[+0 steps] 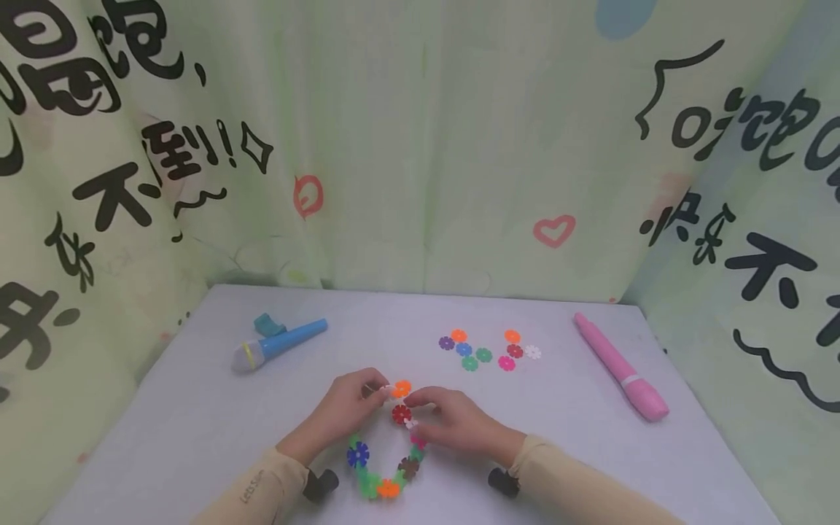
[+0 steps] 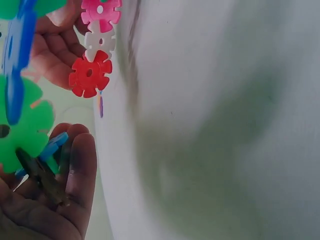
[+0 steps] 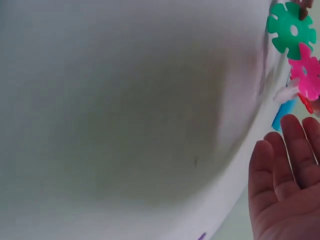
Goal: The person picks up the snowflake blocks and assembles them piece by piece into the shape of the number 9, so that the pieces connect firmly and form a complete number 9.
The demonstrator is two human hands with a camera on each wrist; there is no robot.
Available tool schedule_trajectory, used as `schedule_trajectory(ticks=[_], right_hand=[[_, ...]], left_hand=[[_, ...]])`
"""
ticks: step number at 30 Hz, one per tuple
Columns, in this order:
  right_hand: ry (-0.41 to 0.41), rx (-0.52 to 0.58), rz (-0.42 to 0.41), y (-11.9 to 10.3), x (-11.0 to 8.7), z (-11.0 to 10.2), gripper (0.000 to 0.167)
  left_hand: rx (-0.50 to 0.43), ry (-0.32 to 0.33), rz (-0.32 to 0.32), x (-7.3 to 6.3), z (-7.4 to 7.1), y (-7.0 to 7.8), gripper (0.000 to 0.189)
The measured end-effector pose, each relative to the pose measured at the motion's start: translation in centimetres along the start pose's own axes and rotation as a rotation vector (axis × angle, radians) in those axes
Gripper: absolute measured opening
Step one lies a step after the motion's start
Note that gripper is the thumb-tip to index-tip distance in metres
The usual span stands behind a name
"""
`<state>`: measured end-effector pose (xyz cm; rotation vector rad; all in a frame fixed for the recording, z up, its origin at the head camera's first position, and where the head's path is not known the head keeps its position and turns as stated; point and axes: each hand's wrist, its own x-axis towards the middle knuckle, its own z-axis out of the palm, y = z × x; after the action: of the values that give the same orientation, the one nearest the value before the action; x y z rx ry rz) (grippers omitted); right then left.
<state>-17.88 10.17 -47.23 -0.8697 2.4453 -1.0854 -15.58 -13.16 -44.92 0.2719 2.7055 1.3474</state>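
Note:
A chain of colourful notched plastic discs (image 1: 389, 488) hangs in a loop between my two hands. My left hand (image 1: 348, 405) pinches its upper left part, close beside an orange disc (image 1: 402, 389). My right hand (image 1: 462, 419) holds the chain's right side, index fingertip near the orange disc and thumb by the pink disc (image 3: 306, 70). A red disc (image 2: 90, 74), a white disc (image 2: 100, 41) and a pink one are linked in a row in the left wrist view. There, a dark brown disc (image 2: 45, 182) and a blue disc overlap my left fingers.
Several loose discs (image 1: 483, 355) lie beyond my hands on the white table (image 1: 177, 437). A blue toy microphone (image 1: 282, 344) and a small teal piece (image 1: 269, 325) are at the left. A pink toy microphone (image 1: 620, 368) lies at the right. Printed curtains surround the table.

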Motion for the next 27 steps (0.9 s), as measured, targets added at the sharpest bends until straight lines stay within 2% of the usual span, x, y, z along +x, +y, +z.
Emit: schedule_trajectory(ticks=[6,11,15,23,27], right_hand=[[-0.056,-0.065,-0.021,-0.1,0.5,0.7,0.035],[-0.010,-0.050,-0.026,-0.5,0.4,0.9,0.029],[0.030,-0.013,-0.027,-0.9,0.1,1.0,0.024],[0.050,-0.030,0.003,-1.3,0.0,0.8,0.036],[0.058,-0.043,0.003,-1.1,-0.2,0.6,0.035]], left_hand=[[-0.012,-0.026,0.006,-0.1,0.0,-0.6,0.022],[0.007,-0.065,-0.003,0.0,0.1,-1.5,0.029],[0.010,-0.080,-0.034,0.1,0.0,-1.9,0.033],[-0.031,-0.117,-0.082,-0.1,-0.2,-1.9,0.047],[0.001,-0.115,-0.096,0.0,-0.1,-2.1,0.050]])
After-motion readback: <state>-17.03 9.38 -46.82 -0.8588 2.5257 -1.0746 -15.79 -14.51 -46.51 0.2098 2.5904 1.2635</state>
